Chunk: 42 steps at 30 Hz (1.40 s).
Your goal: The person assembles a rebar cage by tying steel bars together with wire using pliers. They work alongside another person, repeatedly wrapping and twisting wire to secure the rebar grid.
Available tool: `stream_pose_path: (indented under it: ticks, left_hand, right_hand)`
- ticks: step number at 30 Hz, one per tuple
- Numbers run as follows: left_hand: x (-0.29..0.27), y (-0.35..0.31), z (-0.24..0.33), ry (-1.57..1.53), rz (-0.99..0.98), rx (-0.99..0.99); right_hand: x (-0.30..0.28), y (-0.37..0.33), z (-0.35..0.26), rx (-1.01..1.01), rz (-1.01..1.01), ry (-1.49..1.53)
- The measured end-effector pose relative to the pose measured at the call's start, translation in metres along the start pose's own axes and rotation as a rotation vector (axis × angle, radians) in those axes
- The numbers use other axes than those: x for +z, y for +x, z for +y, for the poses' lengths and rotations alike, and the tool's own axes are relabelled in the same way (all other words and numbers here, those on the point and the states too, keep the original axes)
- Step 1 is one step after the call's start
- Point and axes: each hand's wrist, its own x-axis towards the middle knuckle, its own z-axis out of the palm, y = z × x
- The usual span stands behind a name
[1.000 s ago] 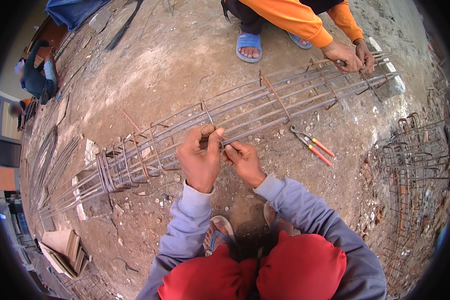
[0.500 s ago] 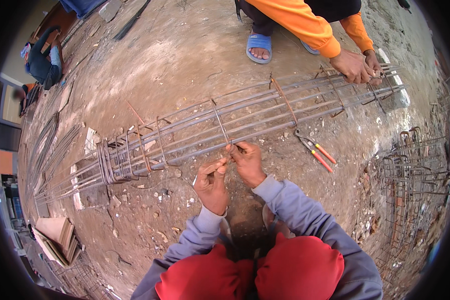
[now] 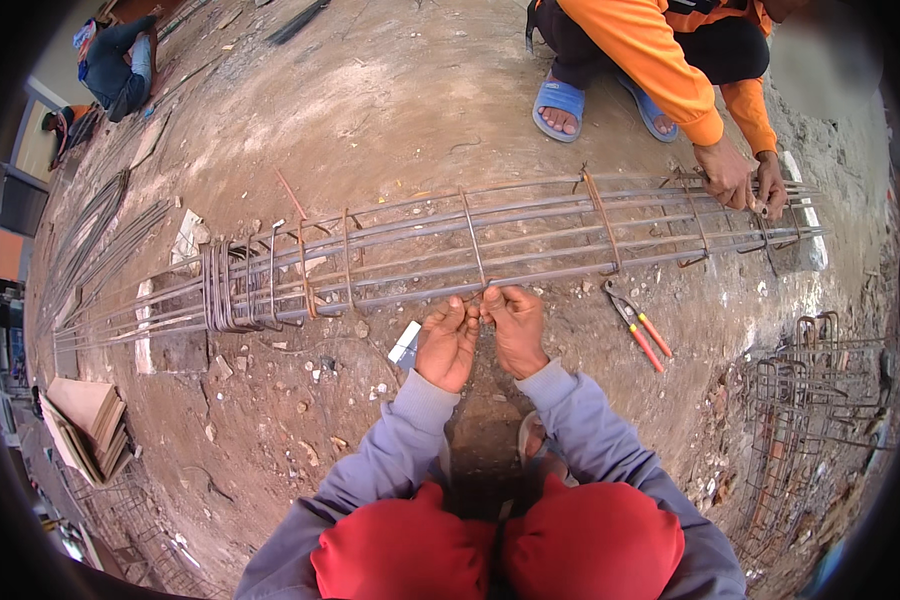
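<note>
A long cage of steel reinforcing bars [image 3: 410, 297] lies across the ground in front of me. My left hand [image 3: 448, 345] and my right hand [image 3: 515, 328] meet at its near bar, by the foot of a stirrup [image 3: 473, 235]. Fingertips of both are closed in a pinch. Whatever thin piece they hold is too small to make out. Right of my hands, pincers [image 3: 635, 325] with red and yellow handles lie on the dirt. A small white and grey piece [image 3: 405, 345] shows beside my left hand.
Across the cage a person in orange sleeves [image 3: 685, 75] squats, both hands at its right end. Several stirrups [image 3: 232, 288] are bunched at the left. Stacked boards [image 3: 85, 425] sit lower left; more bent rebar [image 3: 795, 390] lies right. Another person [image 3: 115, 70] crouches far left.
My view has shifted, so the cage appears lower. My left hand has come up beside my right at the near bar, and both remain pinched. The co-worker stays at the right end.
</note>
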Motion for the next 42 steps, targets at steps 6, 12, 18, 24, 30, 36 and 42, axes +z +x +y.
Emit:
stream_pose_path:
  ticks: [6,12,18,24,30,36,42]
  left_hand:
    - [-0.008,0.032,-0.006,-0.188,-0.026,-0.006]
    - [-0.003,0.023,-0.016,-0.250,-0.116,0.219]
    - [-0.006,0.030,-0.007,-0.123,-0.168,0.248]
    - [-0.021,0.049,0.020,0.058,-0.110,0.013]
    - [0.008,0.049,0.023,0.199,-0.125,0.124]
    - [-0.001,-0.006,-0.001,0.779,0.068,0.396]
    - [0.065,-0.030,0.046,1.607,0.138,1.035]
  right_hand:
    - [0.016,-0.003,-0.010,-0.015,0.107,-0.105]
    - [0.020,-0.004,-0.012,-0.032,0.102,-0.086]
    - [0.016,-0.002,-0.008,-0.048,0.079,-0.097]
    - [0.015,-0.003,-0.010,-0.043,0.093,-0.110]
    - [0.019,-0.003,-0.009,-0.060,0.127,-0.125]
    - [0.010,-0.002,0.000,-0.134,0.096,-0.196]
    - [0.014,-0.004,-0.008,-0.095,0.079,-0.115]
